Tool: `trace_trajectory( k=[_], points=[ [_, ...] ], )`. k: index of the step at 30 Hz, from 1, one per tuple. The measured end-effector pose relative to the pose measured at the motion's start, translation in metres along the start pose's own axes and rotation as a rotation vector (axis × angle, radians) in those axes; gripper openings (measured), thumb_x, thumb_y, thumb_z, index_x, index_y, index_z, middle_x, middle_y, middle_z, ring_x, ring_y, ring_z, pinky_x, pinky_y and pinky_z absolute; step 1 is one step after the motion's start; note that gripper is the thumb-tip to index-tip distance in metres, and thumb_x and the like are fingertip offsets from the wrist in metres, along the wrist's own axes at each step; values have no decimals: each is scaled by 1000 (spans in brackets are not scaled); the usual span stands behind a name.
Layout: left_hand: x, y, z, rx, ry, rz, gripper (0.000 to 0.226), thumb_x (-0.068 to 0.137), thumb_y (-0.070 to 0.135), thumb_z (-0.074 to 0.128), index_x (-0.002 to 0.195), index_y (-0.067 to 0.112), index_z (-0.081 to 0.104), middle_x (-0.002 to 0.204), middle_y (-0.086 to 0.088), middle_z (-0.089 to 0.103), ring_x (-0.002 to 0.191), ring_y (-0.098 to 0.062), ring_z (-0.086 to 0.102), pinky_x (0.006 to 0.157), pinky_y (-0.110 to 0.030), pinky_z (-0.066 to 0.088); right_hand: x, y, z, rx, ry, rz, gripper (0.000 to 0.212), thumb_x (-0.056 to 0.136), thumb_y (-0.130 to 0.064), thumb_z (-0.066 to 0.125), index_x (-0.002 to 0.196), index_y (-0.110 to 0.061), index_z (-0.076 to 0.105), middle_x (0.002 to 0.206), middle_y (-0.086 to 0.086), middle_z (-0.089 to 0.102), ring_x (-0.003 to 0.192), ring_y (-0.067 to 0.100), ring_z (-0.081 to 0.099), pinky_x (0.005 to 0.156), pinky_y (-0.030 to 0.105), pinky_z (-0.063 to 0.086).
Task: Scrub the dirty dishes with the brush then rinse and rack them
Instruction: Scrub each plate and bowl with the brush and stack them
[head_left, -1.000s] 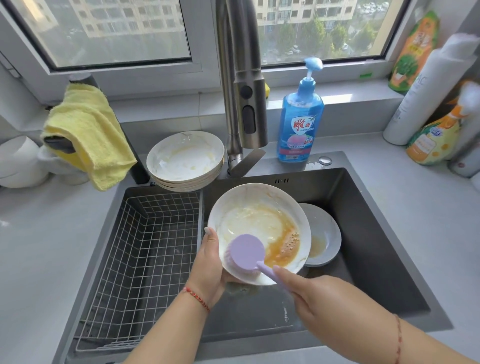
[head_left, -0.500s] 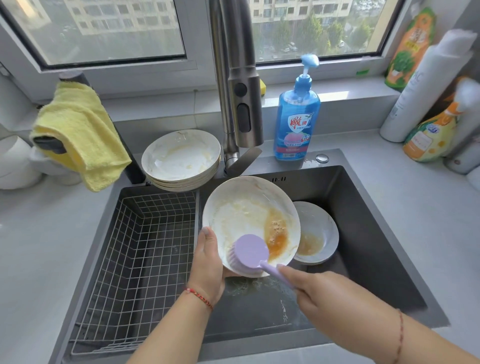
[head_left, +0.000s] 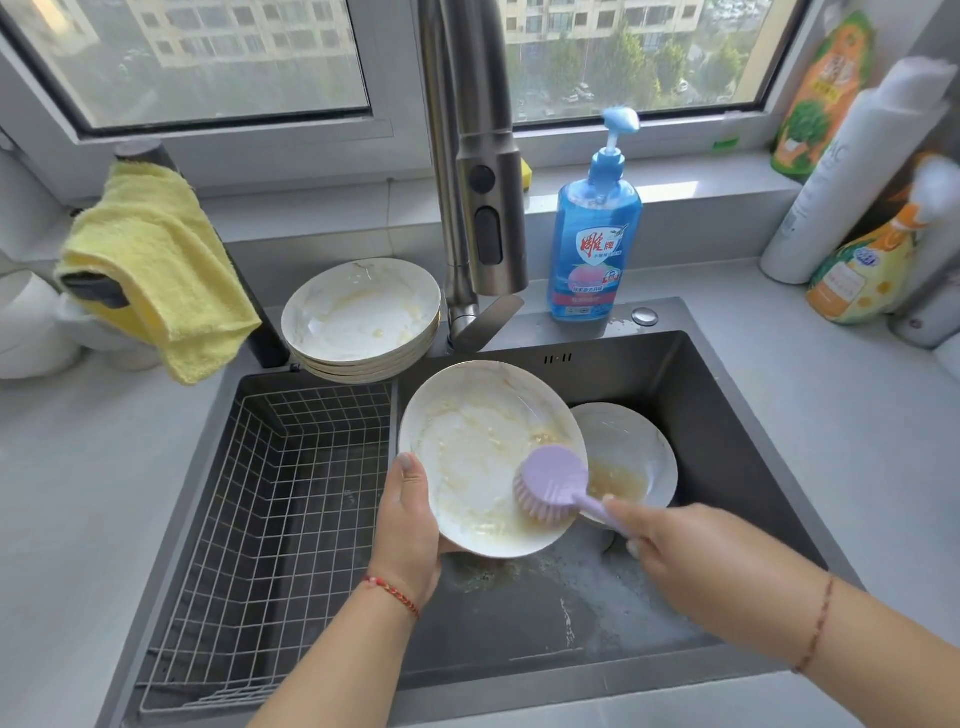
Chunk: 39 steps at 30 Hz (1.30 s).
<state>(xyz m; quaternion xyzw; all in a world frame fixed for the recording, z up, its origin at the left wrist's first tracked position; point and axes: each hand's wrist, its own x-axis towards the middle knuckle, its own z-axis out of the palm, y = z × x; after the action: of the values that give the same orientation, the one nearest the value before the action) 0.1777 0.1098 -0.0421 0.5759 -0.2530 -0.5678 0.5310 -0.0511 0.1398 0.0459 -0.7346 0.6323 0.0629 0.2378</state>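
The sink (head_left: 727, 415) takes up most of the surface (head_left: 831, 441), with a wire rack (head_left: 270, 519) in its left half. Over the right half, the left hand (head_left: 408, 525) grips a greasy plate (head_left: 478, 447) by its lower left rim, tilted up, thumb on the face. It is stiff, breakable ware, probably slick with residue, so a firm rim hold looks wise. A stack (head_left: 363, 317) of dirty plates waits behind the rack; a bowl (head_left: 631, 457) lies in the sink. The right hand (head_left: 691, 551) has its fingers clenched round the brush (head_left: 553, 480) handle, bristles on the plate's lower right.
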Motion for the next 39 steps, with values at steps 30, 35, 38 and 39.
trace_trajectory(
  k=[30, 35, 38, 39],
  points=[
    [-5, -10, -1, -140, -111, -81, 51, 102, 50, 28, 138, 22, 52, 123, -6, 69, 105, -22, 70, 68, -34, 60, 35, 5, 9, -287, 351, -124, 91, 64, -15, 79, 142, -43, 39, 45, -8, 3, 37, 9, -3, 38, 17, -1],
    [1, -2, -5, -121, -52, -36, 49, 102, 50, 27, 136, 24, 52, 124, -5, 68, 107, -23, 69, 73, -37, 61, 0, 6, 21, -239, -4, -355, 51, 96, -28, 35, 136, -58, 26, 88, -10, 63, 58, 23, 48, 64, 23, 49],
    [1, -2, -2, -83, -11, -50, 79, 82, 77, 43, 140, 24, 50, 132, -8, 63, 118, -28, 63, 98, -51, 51, 0, -12, 23, -363, -172, -355, 45, 96, -29, 34, 139, -44, 36, 151, -18, 27, 132, 55, 19, 106, 16, 28],
    [0, -5, 0, -73, -13, -78, 95, 70, 86, 49, 140, 23, 50, 132, -10, 63, 117, -30, 63, 99, -52, 51, -2, -23, 22, -115, -4, -280, 44, 96, -31, 30, 133, -56, 34, 146, -27, 28, 133, 45, 27, 91, 5, 31]
  ],
)
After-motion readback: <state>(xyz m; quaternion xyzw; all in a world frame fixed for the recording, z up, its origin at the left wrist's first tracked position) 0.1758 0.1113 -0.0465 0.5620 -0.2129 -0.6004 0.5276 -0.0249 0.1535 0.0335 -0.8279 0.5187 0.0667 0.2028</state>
